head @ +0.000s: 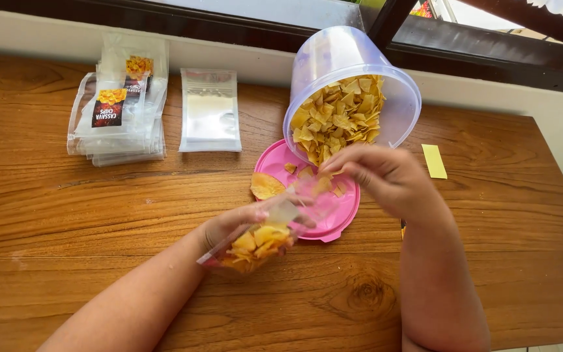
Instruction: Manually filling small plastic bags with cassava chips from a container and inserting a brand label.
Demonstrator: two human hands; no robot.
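My left hand (239,221) holds a small clear plastic pouch (259,241), partly filled with yellow chips, its mouth pointing up and right. My right hand (379,173) hovers just beyond the pouch mouth, fingers pinched over a few chips. A clear tub (350,85) full of yellow chips lies tipped on its side, its opening facing me. Chips spill from it onto a round pink lid (340,208) lying flat on the wooden table (66,208). One larger chip (266,186) rests at the lid's left edge.
A stack of empty labelled pouches (118,111) lies at the back left, with several plain clear pouches (210,111) beside it. A small yellow slip of paper (434,161) lies right of the tub. A window ledge runs along the table's far edge.
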